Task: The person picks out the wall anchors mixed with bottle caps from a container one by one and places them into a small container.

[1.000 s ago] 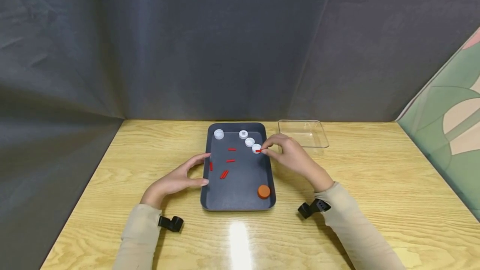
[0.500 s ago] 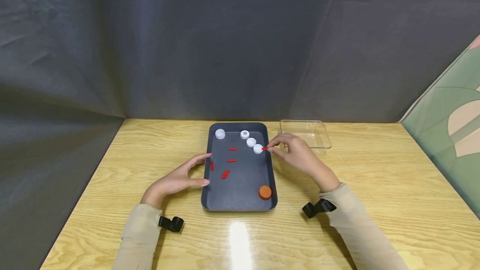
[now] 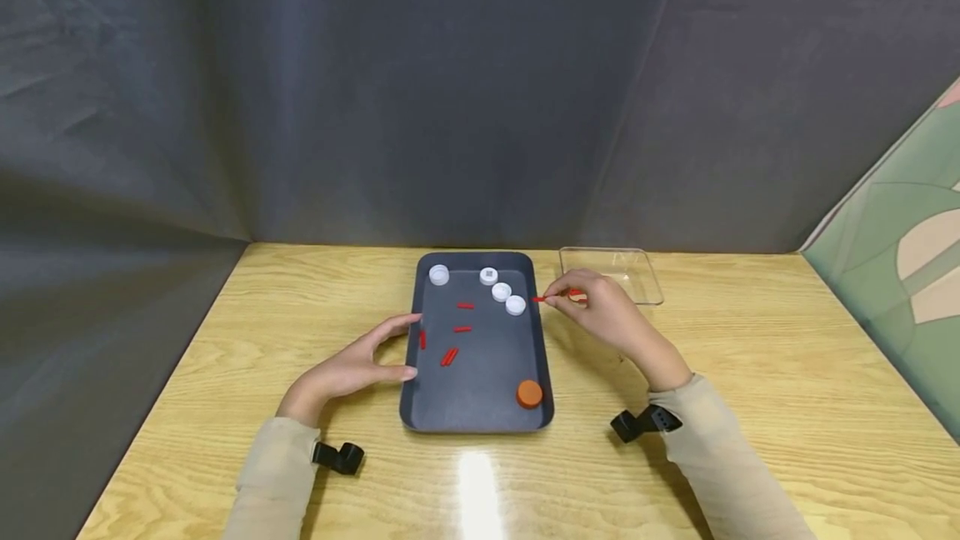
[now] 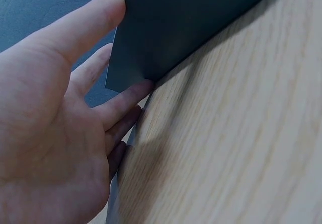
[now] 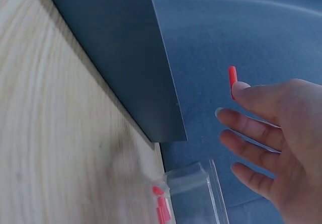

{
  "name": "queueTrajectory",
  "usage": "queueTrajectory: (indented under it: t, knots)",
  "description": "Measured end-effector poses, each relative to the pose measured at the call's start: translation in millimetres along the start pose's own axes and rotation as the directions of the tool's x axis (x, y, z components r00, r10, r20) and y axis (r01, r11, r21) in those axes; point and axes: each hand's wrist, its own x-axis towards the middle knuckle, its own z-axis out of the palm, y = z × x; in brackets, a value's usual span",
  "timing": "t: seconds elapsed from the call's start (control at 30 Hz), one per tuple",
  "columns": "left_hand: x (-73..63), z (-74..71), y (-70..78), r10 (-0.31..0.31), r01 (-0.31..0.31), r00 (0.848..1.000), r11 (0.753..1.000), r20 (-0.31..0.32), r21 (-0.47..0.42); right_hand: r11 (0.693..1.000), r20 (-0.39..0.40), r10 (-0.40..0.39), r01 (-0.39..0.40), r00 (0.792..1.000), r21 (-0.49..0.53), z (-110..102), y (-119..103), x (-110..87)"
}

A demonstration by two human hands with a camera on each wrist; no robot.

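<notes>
My right hand [image 3: 606, 312] pinches a small red stick [image 5: 232, 75] between thumb and forefinger, just beyond the right rim of the dark grey tray [image 3: 480, 407]. Its other fingers are spread in the right wrist view. Several similar red sticks [image 3: 462, 329] lie scattered in the tray. Beside the right hand is a clear plastic box [image 3: 636, 277], partly hidden by that hand, with several red pieces [image 5: 162, 206] in it. My left hand [image 3: 347, 365] touches the tray's left rim, thumb and fingers extended and apart.
White round caps stand along the tray's far part, one cap [image 3: 438, 275] at the left and several, such as the cap [image 3: 515, 305], at the right. An orange cap [image 3: 529, 393] sits in the near right corner. A dark curtain [image 3: 450, 107] rises behind the wooden table [image 3: 750, 332].
My right hand has carried the red stick rightward, from over the nearest white cap to outside the tray's right rim, towards the clear box. The left hand stays at the tray.
</notes>
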Motion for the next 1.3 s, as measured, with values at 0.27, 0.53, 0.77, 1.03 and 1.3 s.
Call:
queueTrajectory:
  t: [0.27, 0.53, 0.77, 1.03, 1.3]
  knots:
    - [-2.6, 1.4, -1.6, -0.003, 0.003, 1.000, 1.000, 0.000, -0.031, 1.000, -0.007, -0.001, 0.001, 1.000, -0.026, -4, 7, -1.8]
    - [-2.7, 2.1, -1.6, -0.011, 0.011, 1.000, 0.999, -0.001, -0.037, 0.999, -0.025, 0.018, -0.019, 1.000, -0.038, -11, 16, -2.4]
    - [-1.3, 1.8, -1.8, 0.012, -0.012, 1.000, 1.000, 0.003, -0.025, 0.996, -0.017, 0.083, -0.084, 0.996, -0.031, -17, 25, -3.2]
    - [0.6, 0.6, -3.2, 0.021, -0.021, 1.000, 1.000, -0.001, -0.023, 0.994, -0.044, 0.095, -0.097, 0.995, -0.058, -25, 33, -6.0]
    - [0.9, 1.3, -2.1, 0.029, -0.029, 1.000, 0.999, -0.001, -0.039, 0.991, -0.043, 0.123, -0.125, 0.991, -0.042, -31, 40, -7.5]
